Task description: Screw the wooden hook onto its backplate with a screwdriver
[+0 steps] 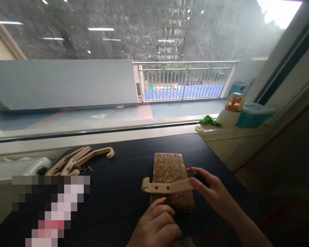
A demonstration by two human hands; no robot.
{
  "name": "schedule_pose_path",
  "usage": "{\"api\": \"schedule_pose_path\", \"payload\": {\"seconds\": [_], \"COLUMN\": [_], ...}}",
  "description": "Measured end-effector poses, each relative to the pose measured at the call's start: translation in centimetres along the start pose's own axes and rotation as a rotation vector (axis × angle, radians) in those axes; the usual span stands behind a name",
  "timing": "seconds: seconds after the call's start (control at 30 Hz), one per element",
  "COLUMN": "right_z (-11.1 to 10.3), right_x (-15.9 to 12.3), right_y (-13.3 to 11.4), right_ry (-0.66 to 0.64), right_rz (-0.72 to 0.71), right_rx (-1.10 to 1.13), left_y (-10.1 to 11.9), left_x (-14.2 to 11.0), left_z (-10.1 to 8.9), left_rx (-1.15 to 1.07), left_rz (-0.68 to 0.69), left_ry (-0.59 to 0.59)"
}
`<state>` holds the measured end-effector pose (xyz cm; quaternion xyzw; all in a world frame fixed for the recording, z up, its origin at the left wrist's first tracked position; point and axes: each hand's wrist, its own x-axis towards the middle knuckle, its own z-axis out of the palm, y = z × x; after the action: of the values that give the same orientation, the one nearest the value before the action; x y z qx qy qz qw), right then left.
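My right hand [212, 188] is closed around a screwdriver with a dark handle [201, 179]; its thin shaft points up and left. The thumb of that hand lies at the right end of a pale wooden hook [158, 187], which has two dark holes and a curled left end. This hook lies across a brown, cardboard-like block [169, 168] dotted with small shiny bits. Just below the hook, my left hand [158, 224] rests against the block's near edge with its fingers curled. Whatever those fingers may hold is hidden.
More wooden hooks [77, 159] are piled at the table's left, beside a few screws [87, 169]. A pixelated patch covers the lower left. On the sill stand a white bottle with an orange top [229, 115], a green cloth [208, 120] and a teal tub [254, 115].
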<state>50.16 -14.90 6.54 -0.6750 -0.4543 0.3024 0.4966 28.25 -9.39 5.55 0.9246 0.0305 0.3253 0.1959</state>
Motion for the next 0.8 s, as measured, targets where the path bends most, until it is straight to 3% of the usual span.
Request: {"api": "schedule_pose_path", "payload": {"seconds": [0.1,0.23,0.57,0.8], "right_z": [1.4,2.3,3.4,3.5], "right_x": [-0.3,-0.6,-1.9,-2.0], "right_y": [-0.6,-0.8,-0.7,0.1], "right_ry": [-0.021,0.043,0.131,0.126], "right_rz": [-0.027,-0.071,0.065,0.048], "right_rx": [-0.084,-0.179,-0.149,-0.198], "left_y": [-1.1,-1.7,-1.7,-1.8], "left_x": [0.0,-0.9,-1.3,-1.3], "left_z": [2.4,3.8,4.9,4.9], "left_rx": [0.029,0.056,0.03,-0.009], "left_rz": [-0.067,-0.08,-0.123,-0.131], "left_ry": [0.034,0.03,0.086,0.071]}}
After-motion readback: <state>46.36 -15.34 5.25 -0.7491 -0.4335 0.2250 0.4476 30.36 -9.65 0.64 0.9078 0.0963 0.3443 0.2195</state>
